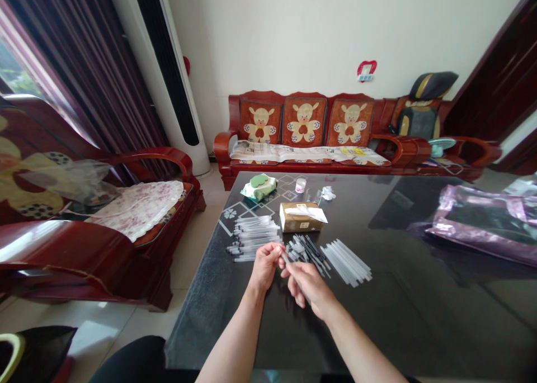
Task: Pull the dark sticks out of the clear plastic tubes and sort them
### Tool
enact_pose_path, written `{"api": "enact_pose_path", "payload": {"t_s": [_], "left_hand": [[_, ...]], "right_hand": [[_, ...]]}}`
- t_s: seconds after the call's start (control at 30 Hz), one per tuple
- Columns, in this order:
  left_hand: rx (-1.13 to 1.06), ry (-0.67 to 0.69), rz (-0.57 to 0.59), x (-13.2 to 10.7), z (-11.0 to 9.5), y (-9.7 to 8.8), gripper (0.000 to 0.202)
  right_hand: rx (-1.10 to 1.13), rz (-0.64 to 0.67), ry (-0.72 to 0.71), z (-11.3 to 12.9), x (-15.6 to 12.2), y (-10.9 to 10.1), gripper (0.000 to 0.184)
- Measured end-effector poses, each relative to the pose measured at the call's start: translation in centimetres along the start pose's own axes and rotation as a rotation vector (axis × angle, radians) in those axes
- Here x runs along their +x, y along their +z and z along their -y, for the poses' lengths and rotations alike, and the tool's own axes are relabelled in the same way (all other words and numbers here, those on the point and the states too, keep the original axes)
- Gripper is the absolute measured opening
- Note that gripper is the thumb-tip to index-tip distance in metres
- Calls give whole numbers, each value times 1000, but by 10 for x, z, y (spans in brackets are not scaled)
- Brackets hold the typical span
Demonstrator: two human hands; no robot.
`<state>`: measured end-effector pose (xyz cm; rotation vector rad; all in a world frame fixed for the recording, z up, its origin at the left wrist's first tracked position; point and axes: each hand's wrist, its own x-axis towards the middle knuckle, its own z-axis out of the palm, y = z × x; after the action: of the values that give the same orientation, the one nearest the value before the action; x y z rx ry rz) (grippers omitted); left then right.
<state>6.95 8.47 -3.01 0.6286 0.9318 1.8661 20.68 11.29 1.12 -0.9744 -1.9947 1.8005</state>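
Above the near part of the dark table, my left hand (266, 264) and my right hand (309, 283) meet around a thin greyish stick (286, 258) that looks like a pen. My left fingertips pinch its upper end. The fingers of my right hand close around its lower part, hiding much of it. Just beyond my left hand lies a stack of translucent pen-like tubes with dark ends (255, 235). Beyond my right hand is a loose heap of thin black sticks (311, 250) beside small grey pieces (297, 251). A row of plain translucent tubes (347, 263) lies to its right.
A brown tissue box (298, 222) stands behind the heaps. Farther back are a green wipes pack (259, 187), a small white cup (301, 185) and a crumpled tissue (328, 193). A purple-edged clear bag (482, 221) lies at right on the black table (403, 327).
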Motion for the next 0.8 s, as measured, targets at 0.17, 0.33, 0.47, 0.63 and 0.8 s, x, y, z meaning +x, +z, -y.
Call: {"api": "enact_pose_path", "payload": {"t_s": [0.17,0.33,0.47,0.63,0.8], "left_hand": [[5,-2,-7,2,-2,0,25],[-9,163,-226,10,-11,-12,25],[96,157,-123,7,-11,-10,26],[230,134,-67,1,-5,-1,36],[411,110,-25,-2,1,2,30]], "right_hand": [[97,76,3,-2,-5,-8,43],[-767,-381,-298,-3,-11,-1,33],[-968,-423,-257,0,-8,-5,35],[-1009,-570,-115,3,2,-60,30],[-1112,-767,115,-12,3,-130,22]]}}
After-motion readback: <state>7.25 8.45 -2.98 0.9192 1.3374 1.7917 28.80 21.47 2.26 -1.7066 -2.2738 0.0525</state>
